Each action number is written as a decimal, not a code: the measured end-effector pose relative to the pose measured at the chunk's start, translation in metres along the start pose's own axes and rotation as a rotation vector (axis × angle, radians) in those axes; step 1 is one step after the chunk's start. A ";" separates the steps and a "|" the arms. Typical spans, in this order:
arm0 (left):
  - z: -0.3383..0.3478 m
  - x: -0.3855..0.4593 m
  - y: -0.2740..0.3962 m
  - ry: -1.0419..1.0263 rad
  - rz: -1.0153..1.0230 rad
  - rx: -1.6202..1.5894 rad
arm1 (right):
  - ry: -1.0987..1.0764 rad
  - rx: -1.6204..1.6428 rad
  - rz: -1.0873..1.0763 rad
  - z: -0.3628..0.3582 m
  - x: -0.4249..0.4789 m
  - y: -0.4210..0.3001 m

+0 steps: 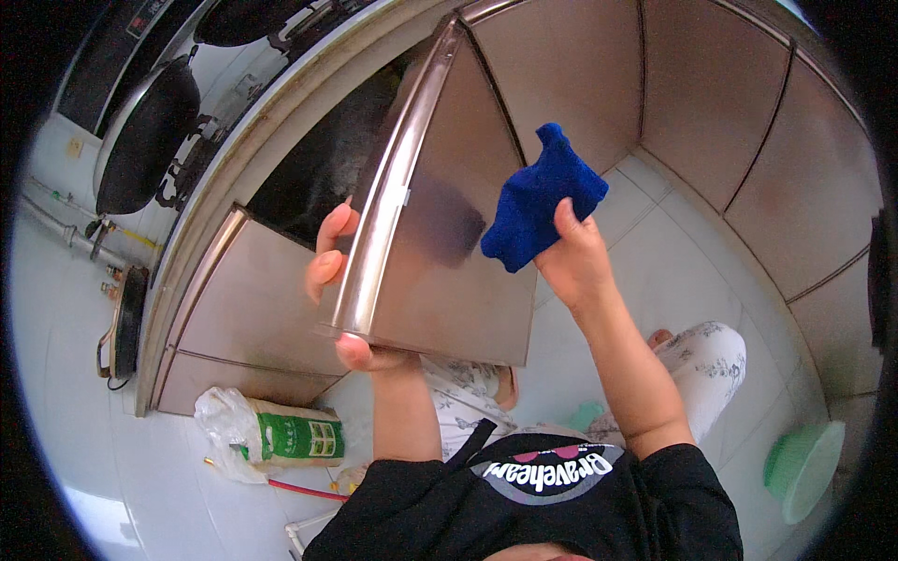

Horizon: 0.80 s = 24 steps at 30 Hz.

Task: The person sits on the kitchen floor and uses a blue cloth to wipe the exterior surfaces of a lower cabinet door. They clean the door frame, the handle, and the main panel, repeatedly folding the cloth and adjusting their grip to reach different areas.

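An open cabinet door (456, 294) with a shiny metal edge strip stands swung out before me. My left hand (344, 294) grips the free edge of that door, its fingers on the inner side and the thumb near the bottom of the strip. In my right hand (579, 259) is a crumpled blue cloth (544, 200), pinched between thumb and fingers. The cloth is held off to the right of the door's outer face, and a dark blurred reflection of it shows there. Behind the door, the cabinet's inside (316, 161) is dark.
Woks (151, 140) rest on the gas stove along the counter at left. A lidded pan (128, 322) sits by the counter's end. On the floor are a green-and-white bag (302, 431) and a green plastic basket (803, 470). More cabinet doors (708, 91) curve around the right.
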<state>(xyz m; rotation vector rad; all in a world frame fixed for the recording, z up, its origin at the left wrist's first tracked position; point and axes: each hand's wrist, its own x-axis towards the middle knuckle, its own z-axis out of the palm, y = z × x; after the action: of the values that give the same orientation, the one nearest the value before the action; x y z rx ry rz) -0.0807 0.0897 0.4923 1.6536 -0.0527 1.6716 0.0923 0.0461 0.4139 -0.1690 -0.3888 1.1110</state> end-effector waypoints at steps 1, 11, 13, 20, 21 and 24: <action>0.000 0.001 0.001 -0.010 0.002 0.005 | -0.054 -0.071 -0.063 0.007 0.000 0.006; 0.009 0.003 0.021 0.068 -0.035 -0.111 | -0.795 -1.273 -1.078 0.101 -0.014 0.011; 0.007 0.004 0.025 0.053 -0.006 -0.026 | -0.821 -1.295 -1.074 0.104 -0.006 0.006; 0.003 0.007 0.016 -0.061 0.048 -0.168 | -0.493 -1.342 -1.038 0.082 0.071 -0.009; 0.002 0.006 0.015 -0.061 0.053 -0.172 | -0.510 -1.264 -0.945 0.083 0.060 -0.002; 0.005 0.004 0.009 -0.014 0.119 -0.225 | -0.771 -1.126 -0.904 0.102 0.003 0.018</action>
<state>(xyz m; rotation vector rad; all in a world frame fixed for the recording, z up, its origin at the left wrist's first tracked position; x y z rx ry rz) -0.0810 0.0832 0.5010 1.5171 -0.3397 1.6743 0.0392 0.0501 0.5024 -0.4876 -1.5859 -0.0917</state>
